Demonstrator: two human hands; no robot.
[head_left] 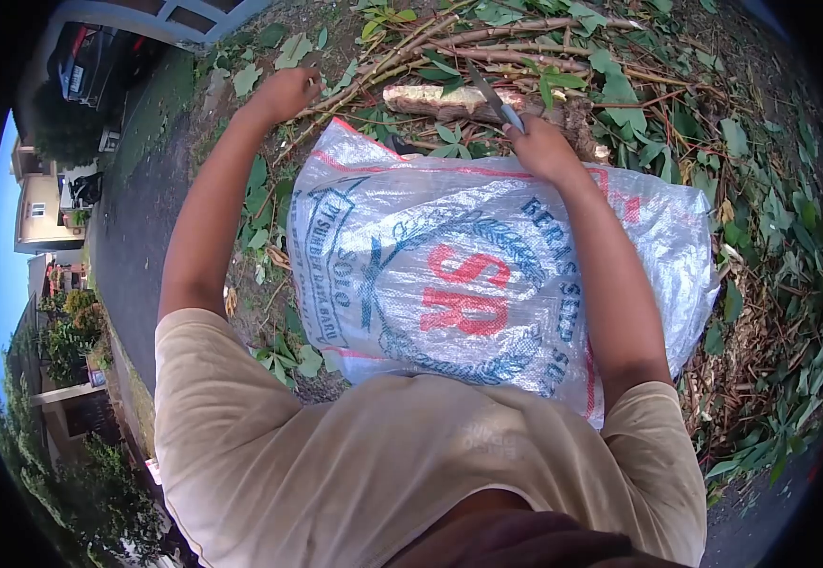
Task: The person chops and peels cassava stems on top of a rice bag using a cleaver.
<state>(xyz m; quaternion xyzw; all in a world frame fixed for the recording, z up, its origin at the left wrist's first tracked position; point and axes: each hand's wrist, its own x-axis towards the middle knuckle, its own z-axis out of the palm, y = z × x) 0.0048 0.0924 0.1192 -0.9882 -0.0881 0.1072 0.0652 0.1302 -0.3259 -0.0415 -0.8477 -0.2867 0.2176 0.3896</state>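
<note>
My right hand [542, 147] is closed round the grey-blue handle of a knife [487, 92]. The blade points up and to the left, over a thick log [454, 101] with its bark partly stripped. My left hand [286, 96] is at the upper left, fingers curled, close to the ends of thin cut branches [402, 52]. Whatever its fingers hold, if anything, is too small to tell. Below both hands a white woven sack [383, 256] with red and blue print is spread in front of my body, and my right forearm crosses it.
Green leaves [620, 95] and cut stems cover the ground beyond the sack. Brown chips and peelings [752, 331] lie to the right. On the left runs a paved drive [132, 246], with a parked dark car [85, 71] and houses [42, 208] farther off.
</note>
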